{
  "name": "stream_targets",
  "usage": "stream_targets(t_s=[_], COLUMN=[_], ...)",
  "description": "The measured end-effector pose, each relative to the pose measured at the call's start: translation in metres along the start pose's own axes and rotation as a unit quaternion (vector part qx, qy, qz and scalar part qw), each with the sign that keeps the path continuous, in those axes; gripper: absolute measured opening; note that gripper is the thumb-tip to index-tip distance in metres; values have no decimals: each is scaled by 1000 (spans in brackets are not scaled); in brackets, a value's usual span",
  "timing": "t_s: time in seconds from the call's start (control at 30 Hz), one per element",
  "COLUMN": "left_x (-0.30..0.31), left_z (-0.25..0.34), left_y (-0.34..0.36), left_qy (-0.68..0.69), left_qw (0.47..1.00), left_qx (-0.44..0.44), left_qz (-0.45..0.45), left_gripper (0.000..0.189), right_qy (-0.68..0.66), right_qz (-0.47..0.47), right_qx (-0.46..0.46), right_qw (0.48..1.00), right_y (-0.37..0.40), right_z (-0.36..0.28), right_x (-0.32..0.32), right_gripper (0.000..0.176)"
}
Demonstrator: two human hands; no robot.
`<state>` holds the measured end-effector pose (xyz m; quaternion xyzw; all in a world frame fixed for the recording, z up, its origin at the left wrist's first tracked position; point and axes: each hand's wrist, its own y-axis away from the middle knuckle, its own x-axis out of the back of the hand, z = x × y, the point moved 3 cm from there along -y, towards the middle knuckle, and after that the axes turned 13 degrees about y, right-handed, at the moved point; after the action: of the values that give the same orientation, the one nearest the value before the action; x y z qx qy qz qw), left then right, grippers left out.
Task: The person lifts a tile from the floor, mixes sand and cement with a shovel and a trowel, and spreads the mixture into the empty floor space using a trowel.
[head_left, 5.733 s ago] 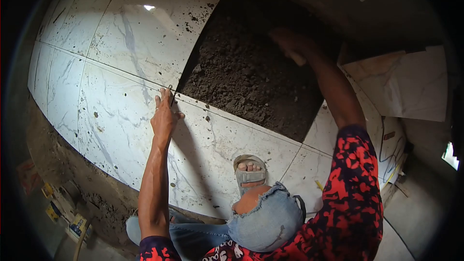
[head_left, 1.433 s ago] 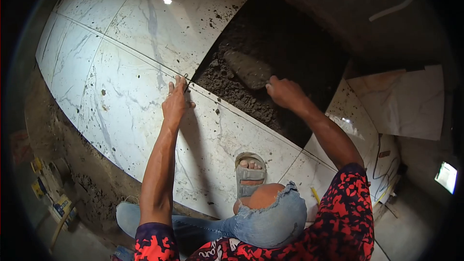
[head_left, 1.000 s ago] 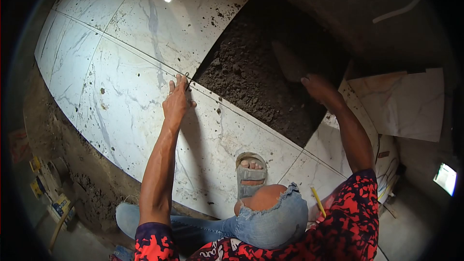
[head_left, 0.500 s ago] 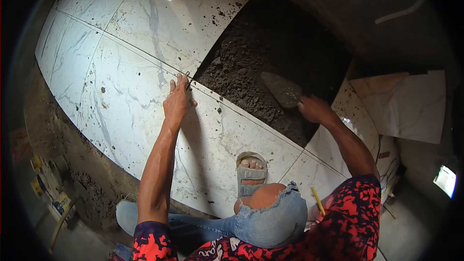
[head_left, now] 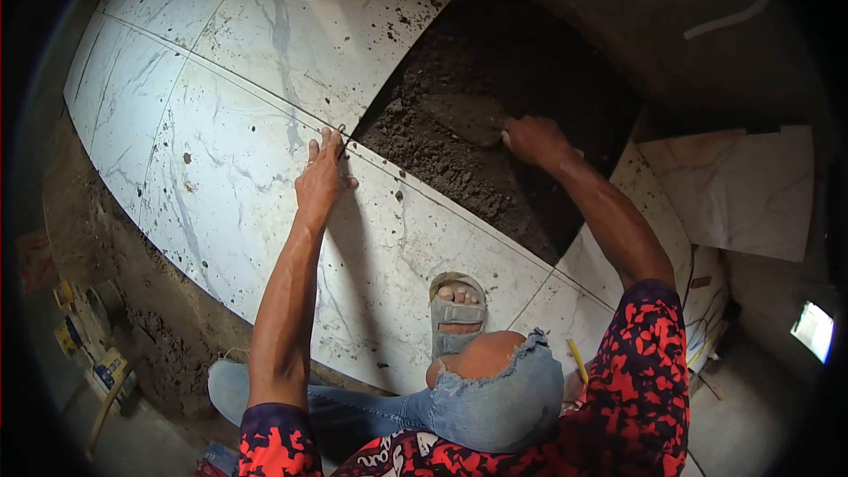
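Note:
My right hand is closed around the handle of a trowel. The trowel's dark blade lies low against loose, dark mortar in an untiled rectangle of floor, and it blends into the soil. My left hand rests on a white marbled tile, fingers stretched and thumb apart. Its fingertips touch the tile seam near the corner of the bare patch. By those fingertips is a small dark wire-like loop. A thin line runs along the seam.
My sandalled foot stands on the tile near the mortar's lower edge. A yellow stick lies beside my knee. A loose marbled tile piece is at the right. Tools with yellow parts lie on the dirt at lower left.
My right hand has moved up and left across the mortar with the trowel, which now lies closer to the tile edge. My left hand stays almost in place.

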<state>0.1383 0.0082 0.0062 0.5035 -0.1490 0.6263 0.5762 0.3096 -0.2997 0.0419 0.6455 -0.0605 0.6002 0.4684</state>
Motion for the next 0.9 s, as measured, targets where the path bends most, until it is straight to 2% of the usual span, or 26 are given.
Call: stream_targets(t_s=[0.07, 0.1, 0.17, 0.2, 0.27, 0.3, 0.37, 0.43, 0.5, 0.53, 0.57, 0.63, 0.73, 0.77, 0.83, 0.9], left_x=[-2, -2, -3, -1, -3, -3, -8, -6, -1, 1, -2, -4, -2, -1, 1, 0], left_z=[-2, -3, -2, 0, 1, 0, -5, -4, 1, 3, -1, -3, 2, 2, 3, 4], left_y=[7, 7, 6, 7, 5, 4, 4, 6, 6, 7, 9, 6, 6, 6, 6, 5], left_qy=[9, 9, 11, 7, 3, -5, -8, -10, 1, -7, -8, -11, 3, 14, 1, -15], left_qw=[1000, 1000, 1000, 1000, 1000, 1000, 1000, 1000, 1000, 1000, 1000, 1000, 1000, 1000, 1000, 1000], left_qx=[-11, -10, -9, -12, -9, -3, -7, -11, 0, 2, 7, -24, -3, 10, 14, 11], left_qz=[-1, 2, -1, -5, -7, -10, -2, 13, -8, -8, -13, 15, 4, 2, 0, -9], left_gripper=[99, 99, 98, 97, 98, 99, 100, 101, 102, 102, 102, 101, 100, 99, 100, 101], right_qy=[-82, -80, -141, -140, -94, -93, -242, -376, -361, -292, -294, -164, -84, -83, -162, -168], right_qz=[-29, -26, -238, -236, -299, -299, -228, -177, -177, -169, -175, -281, -306, -305, -241, -238], right_qx=[-36, -34, -76, -79, -38, -38, -29, -48, -37, 3, 6, -9, 31, 33, 11, -1], right_qw=[996, 996, 958, 958, 949, 949, 943, 908, 915, 941, 940, 946, 948, 948, 957, 957], right_y=[17, 26, 51, 56, 63, 58, 38, 7, -6, 5, 13, 29, 31, 26, 12, 1], right_z=[-10, -8, 5, 13, 25, 26, 18, 5, -32, -46, -48, -34, -15, -18, -37, -66], right_x=[-22, -17, -5, 9, 35, 44, 60, 45, 11, 9, 11, 29, 53, 60, 76, 69], right_gripper=[29, 29, 31, 31, 32, 32, 33, 32, 30, 30, 30, 32, 33, 33, 33, 32])
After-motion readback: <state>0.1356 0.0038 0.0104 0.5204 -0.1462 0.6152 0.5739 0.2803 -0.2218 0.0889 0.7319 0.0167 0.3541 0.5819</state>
